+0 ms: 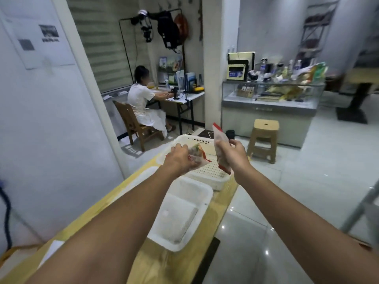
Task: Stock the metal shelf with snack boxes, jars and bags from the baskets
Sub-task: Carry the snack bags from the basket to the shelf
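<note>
White plastic baskets are sitting in a row on the yellow desk [215, 210], and both hands are working above the far basket [207, 173]. The left hand [180, 156] is clamping a crinkly snack bag [198, 154] with green and orange print, holding it low over the perforated floor of that basket. The right hand [233, 154] is pinching a red-edged clear bag [220, 146] upright — fingers closed on its side, the red top strip poking up above the rim. The near basket [184, 214] is looking bare, and I'm making out nothing else lying in the far one, so these two bags may be the last — judging by that, the unloading is nearly done. A grey metal upright [361, 208] is just showing at the right edge, possibly the shelf; both bags are yet to reach it.
</note>
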